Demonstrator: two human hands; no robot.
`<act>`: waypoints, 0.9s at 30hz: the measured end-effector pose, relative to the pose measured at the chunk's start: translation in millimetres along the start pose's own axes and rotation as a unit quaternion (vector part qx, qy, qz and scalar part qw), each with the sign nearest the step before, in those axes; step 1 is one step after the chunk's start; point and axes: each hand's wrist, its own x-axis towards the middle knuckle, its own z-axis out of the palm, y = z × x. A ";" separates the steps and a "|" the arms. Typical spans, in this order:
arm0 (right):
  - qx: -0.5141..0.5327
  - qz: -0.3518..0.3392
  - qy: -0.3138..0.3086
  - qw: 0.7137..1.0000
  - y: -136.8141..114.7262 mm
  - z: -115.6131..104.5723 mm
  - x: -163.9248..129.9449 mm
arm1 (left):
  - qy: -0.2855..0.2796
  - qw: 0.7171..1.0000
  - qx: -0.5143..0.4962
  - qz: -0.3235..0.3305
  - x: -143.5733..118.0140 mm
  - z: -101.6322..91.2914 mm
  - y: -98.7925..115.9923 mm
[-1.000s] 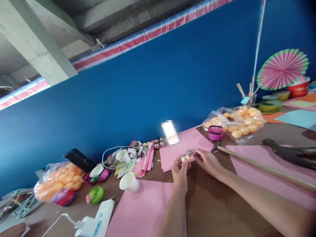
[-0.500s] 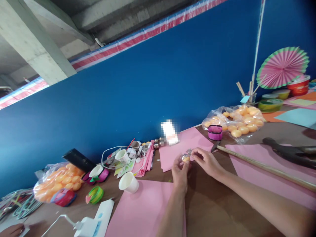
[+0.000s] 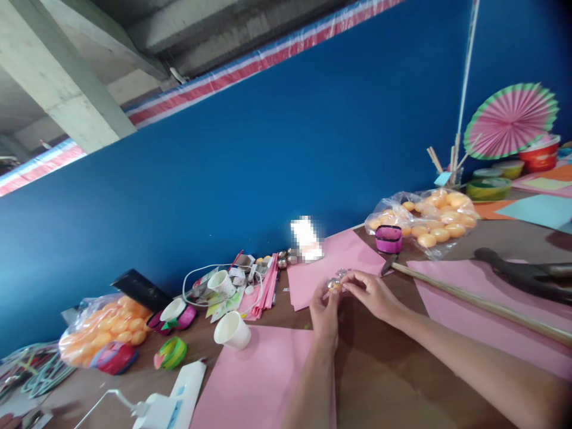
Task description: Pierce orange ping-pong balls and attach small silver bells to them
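My left hand (image 3: 325, 313) holds a small orange ball (image 3: 335, 286) between its fingertips above the brown table (image 3: 384, 381). My right hand (image 3: 373, 293) meets it from the right, its fingertips on the ball and on a small silvery ornament (image 3: 342, 274) at its top. Both hands hover near the edge of a pink paper sheet (image 3: 322, 271). How the ornament sits on the ball is too small to tell.
Bags of orange balls lie at right (image 3: 424, 223) and left (image 3: 105, 328). Nearby are a pink tape roll (image 3: 388, 238), a long wooden stick (image 3: 482, 307), paper cups (image 3: 232, 329), a glue gun (image 3: 172, 399), a pink paper fan (image 3: 509, 122), bowls (image 3: 487, 189) and a blue wall (image 3: 268, 161).
The two hands have drawn slightly closer together around the ball. The view has drifted a little; another person's hand at the bottom left has nearly left the frame.
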 end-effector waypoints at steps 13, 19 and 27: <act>0.071 0.004 -0.037 0.997 4.4 0.6 2.2 | -0.008 0.998 0.058 0.017 -0.7 -1.7 -0.4; 0.050 0.016 -0.026 0.998 7.2 1.5 1.2 | -0.017 0.997 0.062 0.033 -1.8 1.0 2.9; 0.047 0.026 -0.034 0.998 7.0 1.1 1.5 | -0.009 0.998 0.058 0.030 -2.4 1.9 4.6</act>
